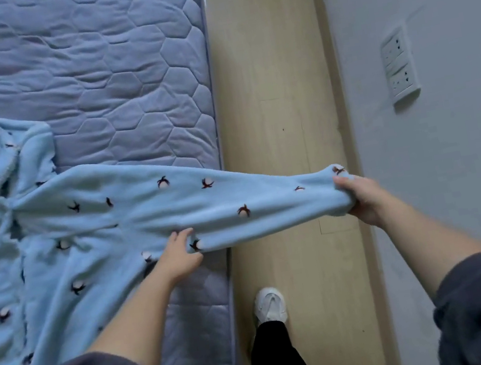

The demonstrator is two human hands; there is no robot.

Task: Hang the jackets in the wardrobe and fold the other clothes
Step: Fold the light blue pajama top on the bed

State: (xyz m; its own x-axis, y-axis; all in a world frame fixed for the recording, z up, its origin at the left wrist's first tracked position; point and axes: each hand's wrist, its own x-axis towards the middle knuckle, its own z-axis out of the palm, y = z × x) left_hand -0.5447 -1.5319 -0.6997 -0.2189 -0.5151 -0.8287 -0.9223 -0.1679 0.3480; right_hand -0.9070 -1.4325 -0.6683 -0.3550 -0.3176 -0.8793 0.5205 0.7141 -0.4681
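Observation:
A light blue fleece top (51,248) with small dark and white embroidered figures lies spread front-up on the quilted mattress (105,77), collar toward the far left. One sleeve (235,196) is stretched out to the right, past the mattress edge and over the floor. My right hand (361,199) grips the sleeve's cuff. My left hand (181,254) pinches the lower edge of the sleeve near the armpit, at the mattress edge.
A strip of pale wood floor (275,95) runs between the mattress and a grey wall (426,4). A white socket plate (400,67) is set in that wall. My leg in black trousers and a white shoe (269,306) stands on the floor strip.

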